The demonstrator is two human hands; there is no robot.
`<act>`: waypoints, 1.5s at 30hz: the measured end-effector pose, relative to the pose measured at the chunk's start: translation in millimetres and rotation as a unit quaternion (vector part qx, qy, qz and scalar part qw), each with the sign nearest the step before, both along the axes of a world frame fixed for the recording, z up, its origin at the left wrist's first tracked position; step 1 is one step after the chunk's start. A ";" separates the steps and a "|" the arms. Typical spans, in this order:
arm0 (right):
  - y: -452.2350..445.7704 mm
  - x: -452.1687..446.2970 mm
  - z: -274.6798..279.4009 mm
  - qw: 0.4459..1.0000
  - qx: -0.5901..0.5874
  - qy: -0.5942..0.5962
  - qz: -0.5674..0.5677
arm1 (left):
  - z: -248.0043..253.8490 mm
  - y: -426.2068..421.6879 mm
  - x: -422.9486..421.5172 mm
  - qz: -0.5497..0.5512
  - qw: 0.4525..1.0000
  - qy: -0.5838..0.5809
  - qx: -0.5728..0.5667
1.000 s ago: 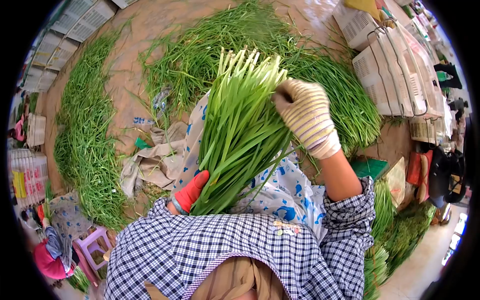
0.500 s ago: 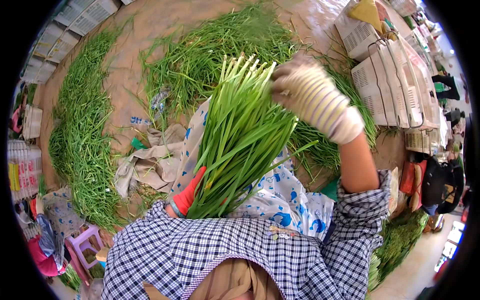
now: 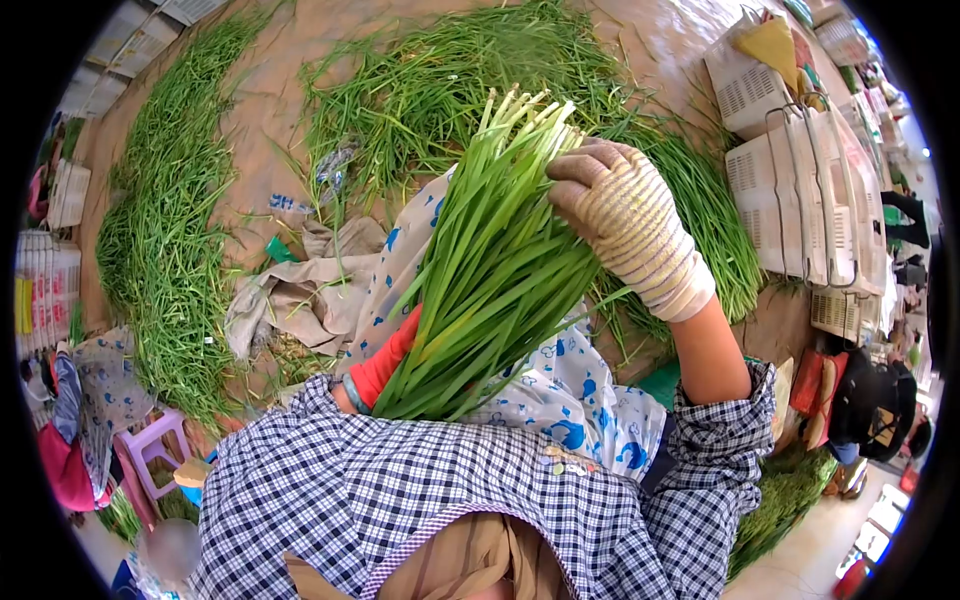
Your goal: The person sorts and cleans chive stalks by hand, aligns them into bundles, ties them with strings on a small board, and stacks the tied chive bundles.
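Right hand lowered beside leafy bunch | left hand partly hidden underneath

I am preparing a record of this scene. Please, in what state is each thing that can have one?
Bunch of greens: gathered, pale ends outward
Left hand: gloved in red, against the bunch, fingers hidden
Right hand: gloved, fingers bent, at the bunch's edge
Right sleeve: rolled up
Printed sheet: creased, partly behind the bunch
Beige cloth: crumpled on the floor
Loose greens: strewn on the floor
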State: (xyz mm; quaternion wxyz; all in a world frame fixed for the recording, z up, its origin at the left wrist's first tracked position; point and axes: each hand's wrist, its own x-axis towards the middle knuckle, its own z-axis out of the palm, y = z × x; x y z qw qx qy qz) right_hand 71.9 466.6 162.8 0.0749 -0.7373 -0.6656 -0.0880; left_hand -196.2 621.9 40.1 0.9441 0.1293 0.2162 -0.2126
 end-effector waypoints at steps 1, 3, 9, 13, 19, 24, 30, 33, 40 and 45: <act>1.1 1.3 -1.0 1.000 0.018 -0.010 -0.017 | -9.7 -0.9 -6.1 0.008 0.996 -0.060 0.059; 5.6 24.2 0.0 0.988 0.065 -0.051 -0.128 | -20.2 -0.9 -9.8 0.015 0.993 -0.116 0.012; 2.3 92.4 69.8 0.885 0.354 -0.005 -0.300 | 12.5 -8.3 1.2 0.014 0.999 -0.037 -0.006; 4.7 32.6 61.9 0.981 0.003 -0.042 -0.190 | 13.2 -9.6 3.8 0.033 0.995 -0.006 -0.090; -17.6 -17.8 25.8 0.968 -0.105 0.197 -0.111 | -13.5 -8.8 -3.8 -0.004 0.994 -0.068 -0.082; -22.0 -22.3 31.0 0.932 -0.084 0.318 -0.150 | -9.4 -6.8 -0.4 0.003 0.996 -0.063 -0.057; -1.3 -9.7 16.9 0.976 -0.187 0.041 -0.105 | -15.7 -6.3 -0.1 0.033 0.993 -0.099 0.051; 1.1 -13.0 21.0 0.989 -0.120 -0.027 -0.076 | -3.7 -5.1 0.4 0.017 0.998 -0.040 -0.047; 11.8 -2.6 21.6 0.962 0.024 -0.024 -0.270 | -5.8 -5.3 -3.6 0.003 0.996 -0.067 -0.067; 6.0 100.9 43.0 0.903 0.188 0.112 -0.370 | -20.1 -13.8 -9.3 0.032 0.997 -0.048 0.051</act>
